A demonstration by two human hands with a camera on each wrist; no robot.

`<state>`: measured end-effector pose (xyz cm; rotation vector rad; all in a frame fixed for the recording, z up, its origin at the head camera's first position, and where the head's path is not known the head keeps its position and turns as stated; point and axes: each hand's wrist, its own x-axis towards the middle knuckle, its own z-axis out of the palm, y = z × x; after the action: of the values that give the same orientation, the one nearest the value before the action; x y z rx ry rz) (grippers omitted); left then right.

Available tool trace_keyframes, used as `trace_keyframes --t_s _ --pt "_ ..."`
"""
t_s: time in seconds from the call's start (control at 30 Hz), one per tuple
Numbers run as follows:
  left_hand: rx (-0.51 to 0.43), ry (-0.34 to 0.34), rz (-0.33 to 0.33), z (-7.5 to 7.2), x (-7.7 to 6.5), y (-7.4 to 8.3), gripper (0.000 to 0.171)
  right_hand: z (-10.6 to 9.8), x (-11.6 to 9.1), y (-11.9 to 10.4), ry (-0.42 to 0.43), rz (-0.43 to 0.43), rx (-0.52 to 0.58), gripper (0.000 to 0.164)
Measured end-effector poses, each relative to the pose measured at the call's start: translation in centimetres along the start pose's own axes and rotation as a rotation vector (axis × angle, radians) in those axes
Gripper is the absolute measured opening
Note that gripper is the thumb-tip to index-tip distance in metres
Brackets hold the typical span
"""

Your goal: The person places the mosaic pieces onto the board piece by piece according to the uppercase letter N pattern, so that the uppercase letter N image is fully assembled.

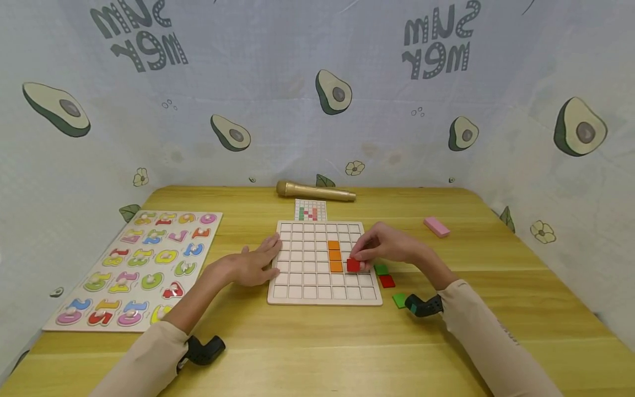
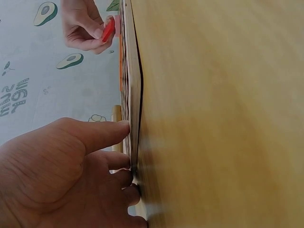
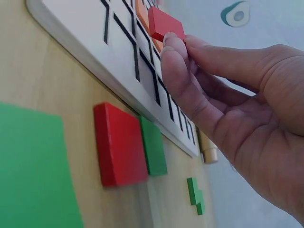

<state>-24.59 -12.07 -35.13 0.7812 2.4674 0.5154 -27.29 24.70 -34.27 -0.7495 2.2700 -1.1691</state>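
Two bare hands work over a pale grid board on a wooden table, as followed from my remote station. The right hand pinches a red tile between thumb and fingers, just above the grid and right of the lowest of three orange tiles set in one column. The left hand lies with fingers relaxed and apart, its thumb touching the board's left edge. From the head view, I find the right fingers hiding several cells.

Off the board's right edge, a green tile and a second red tile sit side by side; another green tile lies nearer, by the black wrist device. Farther right rests a pink block. At the board's far edge is a patterned card, a gold microphone behind it. A number puzzle covers much of the left side.

For moving, I have tabletop on the board's near side and a wider stretch rightward; printed cloth borders the far edge.
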Motion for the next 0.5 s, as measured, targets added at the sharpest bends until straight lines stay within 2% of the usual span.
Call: trace_keyframes --t_s 0.5 --pt "0.002 -0.013 0.022 -0.1 0.0 -0.2 0.075 2.0 0.7 -1.0 0.008 -0.052 -0.004 0.013"
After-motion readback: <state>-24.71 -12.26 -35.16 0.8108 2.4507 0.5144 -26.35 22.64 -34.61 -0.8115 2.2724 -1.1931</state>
